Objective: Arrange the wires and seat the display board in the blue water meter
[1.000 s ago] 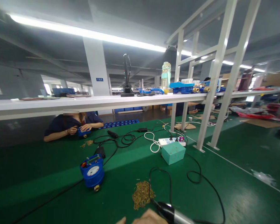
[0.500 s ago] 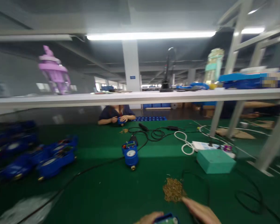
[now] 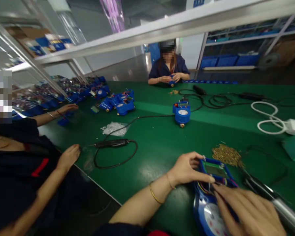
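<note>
Blue water meter (image 3: 208,203) w/ white dial, green circuit board and coloured wires exposed — lies on green desk (image 3: 162,144) at near edge. Left hand (image 3: 186,168) grips its top-left side; right hand (image 3: 248,213) lies over it, fingers loosely curled, also holding a screwdriver (image 3: 272,200). Brass screws (image 3: 226,155) just behind.

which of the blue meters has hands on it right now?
The blue meter nearest the camera: left hand grips its top edge, right hand rests on its face. The lone meter mid-table and the cluster at left lie untouched.
</note>
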Demonstrator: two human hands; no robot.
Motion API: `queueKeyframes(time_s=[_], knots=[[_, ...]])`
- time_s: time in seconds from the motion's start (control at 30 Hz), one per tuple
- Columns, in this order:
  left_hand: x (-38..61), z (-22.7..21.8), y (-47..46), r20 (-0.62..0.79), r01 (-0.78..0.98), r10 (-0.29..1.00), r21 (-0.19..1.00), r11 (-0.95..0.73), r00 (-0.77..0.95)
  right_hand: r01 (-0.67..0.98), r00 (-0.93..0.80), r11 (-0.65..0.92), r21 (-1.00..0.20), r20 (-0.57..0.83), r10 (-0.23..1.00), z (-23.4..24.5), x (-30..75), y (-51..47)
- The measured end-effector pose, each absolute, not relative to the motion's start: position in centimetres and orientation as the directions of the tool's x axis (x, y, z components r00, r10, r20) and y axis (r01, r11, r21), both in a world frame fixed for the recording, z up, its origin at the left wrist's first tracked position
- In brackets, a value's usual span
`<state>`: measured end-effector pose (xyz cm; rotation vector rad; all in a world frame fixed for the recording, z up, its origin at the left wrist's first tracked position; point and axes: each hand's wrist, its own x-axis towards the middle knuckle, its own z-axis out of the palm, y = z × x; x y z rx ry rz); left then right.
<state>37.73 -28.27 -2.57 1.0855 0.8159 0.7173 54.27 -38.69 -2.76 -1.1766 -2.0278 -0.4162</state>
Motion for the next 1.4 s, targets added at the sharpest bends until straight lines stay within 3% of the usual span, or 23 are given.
queueKeyframes(time_s=[0.07,0.17,0.4,0.8,1.0,1.2,1.4], knots=[[38.2,-2.6,-27.6,-0.250,-0.140,0.793,0.912,0.385,0.556,0.870,-0.338,0.491,-0.044,0.671,0.660,-1.5,54.0,-39.4],[38.7,-2.8,-27.3,-0.277,-0.169,0.774,0.882,0.440,0.570,0.931,-0.145,0.325,-0.169,0.643,0.752,-0.7,52.8,-39.1],[38.8,-2.7,-28.0,-0.250,-0.249,0.809,0.867,0.432,0.532,0.980,0.007,0.122,-0.156,0.644,0.765,-1.4,51.0,-37.6],[38.6,-3.5,-28.3,-0.219,-0.319,0.842,0.855,0.409,0.493,0.935,0.183,0.038,-0.352,0.573,0.799,-1.2,49.7,-36.8],[38.6,-3.7,-28.1,-0.204,-0.318,0.833,0.857,0.405,0.514,0.936,0.202,0.006,-0.351,0.550,0.810,-0.6,49.9,-37.0],[38.5,-4.1,-28.1,-0.194,-0.311,0.838,0.867,0.389,0.510,0.964,0.178,-0.026,-0.264,0.574,0.799,-0.3,49.8,-37.0],[38.4,-5.4,-28.6,-0.119,-0.286,0.889,0.921,0.266,0.442,0.907,0.231,0.005,-0.421,0.507,0.830,-1.1,49.7,-36.9]])
